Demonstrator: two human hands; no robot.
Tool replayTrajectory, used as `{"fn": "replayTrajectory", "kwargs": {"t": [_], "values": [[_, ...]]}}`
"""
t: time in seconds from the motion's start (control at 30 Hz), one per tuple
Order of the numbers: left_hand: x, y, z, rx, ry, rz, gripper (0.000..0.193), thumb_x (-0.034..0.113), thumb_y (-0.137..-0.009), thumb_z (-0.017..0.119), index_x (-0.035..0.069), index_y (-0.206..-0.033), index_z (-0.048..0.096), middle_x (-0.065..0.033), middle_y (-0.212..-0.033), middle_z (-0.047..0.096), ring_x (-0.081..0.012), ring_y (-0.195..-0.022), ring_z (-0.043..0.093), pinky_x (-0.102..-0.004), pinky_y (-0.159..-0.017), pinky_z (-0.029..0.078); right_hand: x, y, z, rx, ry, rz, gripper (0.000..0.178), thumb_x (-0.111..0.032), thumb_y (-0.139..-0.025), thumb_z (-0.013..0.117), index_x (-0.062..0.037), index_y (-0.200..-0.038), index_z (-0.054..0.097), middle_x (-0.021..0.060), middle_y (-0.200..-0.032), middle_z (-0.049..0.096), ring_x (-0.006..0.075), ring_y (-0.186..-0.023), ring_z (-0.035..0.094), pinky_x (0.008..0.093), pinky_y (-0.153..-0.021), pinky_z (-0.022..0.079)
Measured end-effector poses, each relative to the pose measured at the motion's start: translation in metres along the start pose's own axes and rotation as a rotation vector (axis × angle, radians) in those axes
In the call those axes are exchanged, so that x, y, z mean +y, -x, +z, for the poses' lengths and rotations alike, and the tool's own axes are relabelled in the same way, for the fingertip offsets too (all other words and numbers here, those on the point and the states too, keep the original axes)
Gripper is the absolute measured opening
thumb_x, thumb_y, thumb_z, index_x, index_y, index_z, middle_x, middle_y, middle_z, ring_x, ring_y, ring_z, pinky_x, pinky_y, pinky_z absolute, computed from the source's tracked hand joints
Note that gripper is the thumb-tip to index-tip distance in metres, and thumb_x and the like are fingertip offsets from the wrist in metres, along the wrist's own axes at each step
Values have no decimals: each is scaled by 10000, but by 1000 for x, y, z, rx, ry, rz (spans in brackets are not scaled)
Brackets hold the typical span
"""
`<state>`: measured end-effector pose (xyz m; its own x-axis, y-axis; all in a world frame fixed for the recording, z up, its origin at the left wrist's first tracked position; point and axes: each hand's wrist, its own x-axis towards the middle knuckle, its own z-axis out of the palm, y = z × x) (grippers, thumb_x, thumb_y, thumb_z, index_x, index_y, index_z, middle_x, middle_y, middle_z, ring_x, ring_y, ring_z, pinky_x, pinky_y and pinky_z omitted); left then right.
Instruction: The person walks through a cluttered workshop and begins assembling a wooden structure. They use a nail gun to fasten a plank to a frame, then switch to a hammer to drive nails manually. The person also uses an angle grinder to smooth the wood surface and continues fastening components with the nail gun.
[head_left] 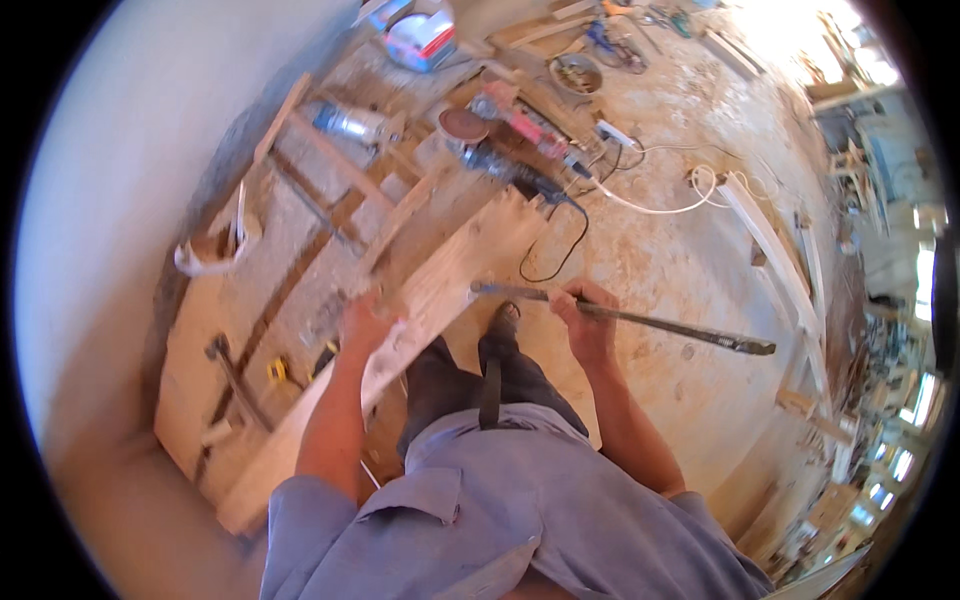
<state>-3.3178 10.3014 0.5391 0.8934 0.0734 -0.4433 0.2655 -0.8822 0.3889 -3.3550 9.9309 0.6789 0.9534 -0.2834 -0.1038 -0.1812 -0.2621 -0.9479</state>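
A long pale wooden plank (440, 285) slants from the lower left up toward the middle, passing left of my legs. My left hand (368, 322) grips the plank near its middle, with the thumb on the upper face; the fingers are slightly blurred. My right hand (588, 310) is closed around a long dark metal bar (670, 328), right of the plank. The bar lies nearly level, its thicker end pointing right. Its thinner left end (484, 288) comes close to the plank's right edge; whether they touch I cannot tell.
A hammer (238, 378) and a small yellow tool (278, 370) lie left of the plank. Beyond its far end are a red power tool (525, 122), a brown disc (463, 125) and cords. Long timber pieces (770, 240) lie to the right. A wall (120, 200) bounds the left.
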Motion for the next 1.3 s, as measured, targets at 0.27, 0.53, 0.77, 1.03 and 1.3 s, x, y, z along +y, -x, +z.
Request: {"fn": "replayTrajectory", "kwargs": {"t": [0.27,0.53,0.77,1.03,1.3], "values": [[13,76,102,651,-98,-108,601,375,-915,658,95,-1422,500,-209,-1557,362,-450,-1461,265,-594,-1173,250,22,-14,-15,-309,-33,-60,124,-122,-883,711,-31,-830,645,0,-746,602,95,-722,544,266,-647,427],[47,248,214,604,81,30,635,32,-766,647,39,-1382,493,-247,-1529,359,-480,-1404,329,-567,-1153,315,107,20,-76,-197,-56,-9,387,-36,-883,693,7,-1257,607,97,-1151,622,193,-1109,598,334,-939,513],[-4,471,391,132,607,-686,514,78,-827,570,9,-1336,549,-331,-1309,545,-515,-1245,498,-533,-1053,434,284,149,-141,-778,257,459,266,-28,-821,652,-41,-1087,650,22,-925,633,138,-851,612,290,-767,524],[88,659,550,36,744,-1171,497,190,-877,590,-7,-1334,578,-293,-1209,639,-448,-1131,611,-497,-979,498,311,276,-179,-1354,747,293,396,-76,-875,649,32,-1254,618,141,-1080,716,196,-960,675,316,-879,534],[207,627,597,133,1067,-1147,492,265,-919,615,-11,-1326,588,-227,-1136,693,-379,-1079,660,-445,-956,513,411,205,-298,-1155,917,375,395,-62,-883,629,67,-1255,599,149,-971,711,188,-788,669,294,-714,536]]}}
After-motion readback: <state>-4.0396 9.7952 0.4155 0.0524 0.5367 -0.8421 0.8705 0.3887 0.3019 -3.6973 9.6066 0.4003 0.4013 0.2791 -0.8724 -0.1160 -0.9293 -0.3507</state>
